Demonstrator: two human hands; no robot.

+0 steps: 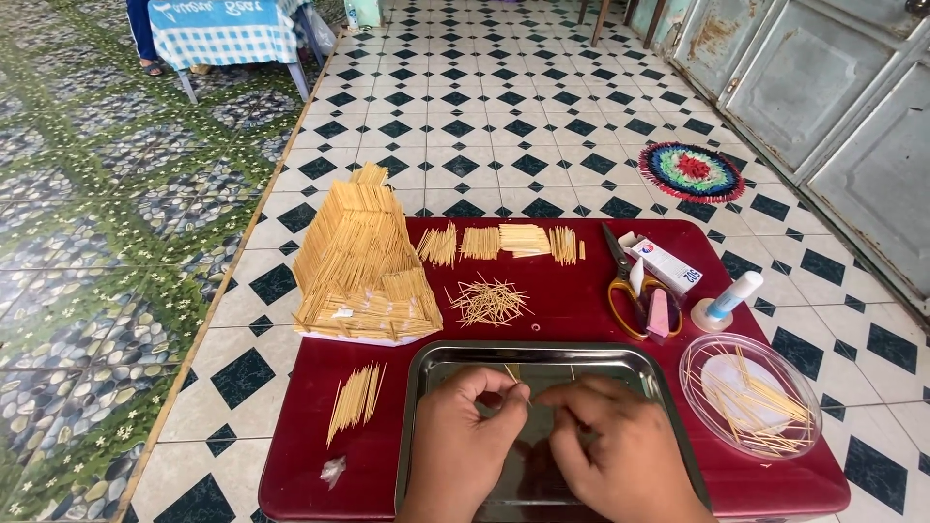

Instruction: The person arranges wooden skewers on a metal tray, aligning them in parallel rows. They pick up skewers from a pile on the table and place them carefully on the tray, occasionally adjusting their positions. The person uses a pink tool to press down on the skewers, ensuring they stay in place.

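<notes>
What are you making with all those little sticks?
A person's left hand and right hand pinch thin sticks together over a metal tray on a red table. A half-built stick house stands at the back left, with stick piles, scissors and a glue bottle nearby.

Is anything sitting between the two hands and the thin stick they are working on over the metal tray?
Nothing visible does. The left hand and right hand meet over the metal tray, fingertips already pinching a thin stick. The stick house, scissors and clear dish lie off to the sides.
</notes>
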